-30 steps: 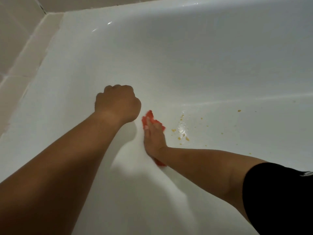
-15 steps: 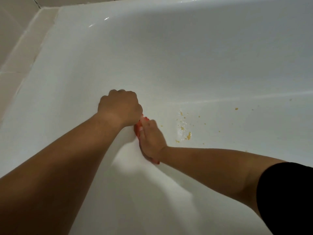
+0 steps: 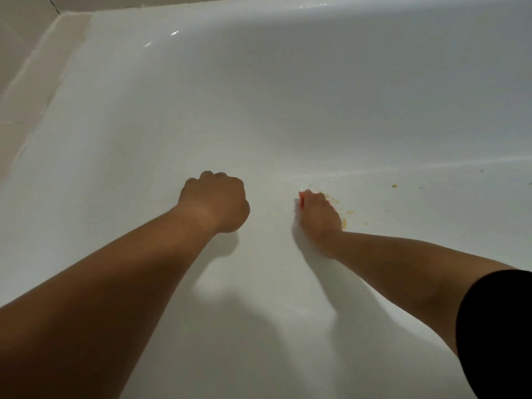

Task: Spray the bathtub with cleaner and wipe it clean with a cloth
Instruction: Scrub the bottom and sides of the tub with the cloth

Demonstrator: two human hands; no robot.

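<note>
Two hands reach into the white bathtub [image 3: 259, 110]. The left hand [image 3: 214, 207] is a fist with nothing seen in it. The right hand [image 3: 319, 216] curls over the red cloth [image 3: 301, 199], and the yellow bits [image 3: 344, 221] lie just right of it, nearer that hand

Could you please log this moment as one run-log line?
phase: wipe | right hand: grips red cloth on bathtub | left hand: fist against bathtub | yellow specks: beside right hand
</note>
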